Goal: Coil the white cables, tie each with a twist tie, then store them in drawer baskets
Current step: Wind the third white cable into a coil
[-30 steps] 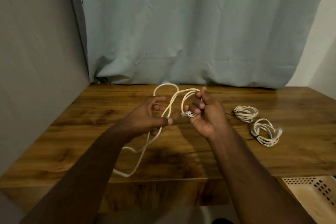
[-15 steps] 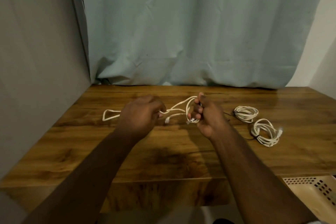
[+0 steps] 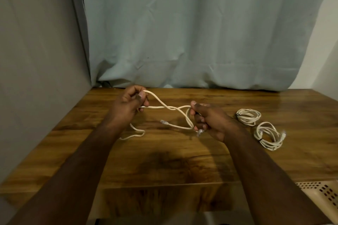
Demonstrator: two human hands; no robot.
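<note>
Above the wooden table [image 3: 182, 160], we watch a white cable [image 3: 165, 107] stretch crosswise between two hands: the left hand [image 3: 128, 106] pinches one strand, the right hand [image 3: 206, 120] curls round the started loops. Slack trails left, nearer the left hand. How many loops the right fingers hide, we perhaps cannot tell.

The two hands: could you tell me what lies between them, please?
In the head view, the loose white cable crosses itself between the left hand and right hand.
</note>
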